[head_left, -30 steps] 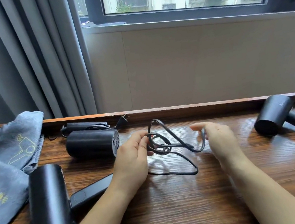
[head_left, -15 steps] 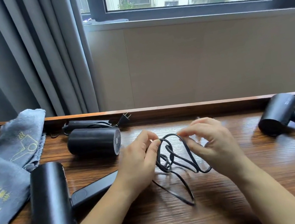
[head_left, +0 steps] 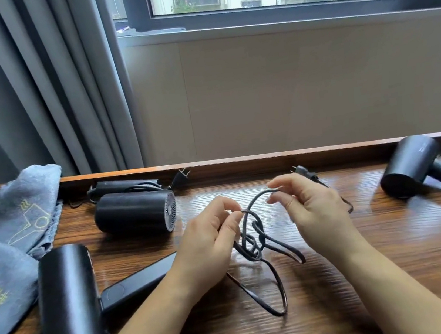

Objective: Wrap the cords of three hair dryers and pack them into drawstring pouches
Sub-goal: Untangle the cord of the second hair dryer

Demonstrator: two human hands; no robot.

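Your left hand [head_left: 210, 242] pinches the cord [head_left: 255, 244] between thumb and forefinger right where the loops bunch together, so the gathered turns cannot spring apart while you work. Your right hand [head_left: 313, 210] holds the next stretch of that cord up in curled fingers, forming a raised arc between the two hands; the plug [head_left: 303, 172] sticks out behind its fingers, which suggests you are close to the free end. How the cord passes through the right fingers is partly hidden, so I can't tell if it is pinched or only draped over them.

The lower loops hang down and rest on the table [head_left: 344, 291], with one long loop trailing toward you. That slack probably belongs to the near dryer [head_left: 66, 307] lying at your left, its handle pointing toward your left wrist, though the join is hidden by your arm.

A second dryer [head_left: 135, 212] lies farther back on its side with its cord already bundled behind it against the rear ledge. The third dryer [head_left: 411, 165] lies well apart at the right. The grey pouches [head_left: 7, 247] are heaped at the left edge, just beside the near dryer, so packing looks not yet begun.
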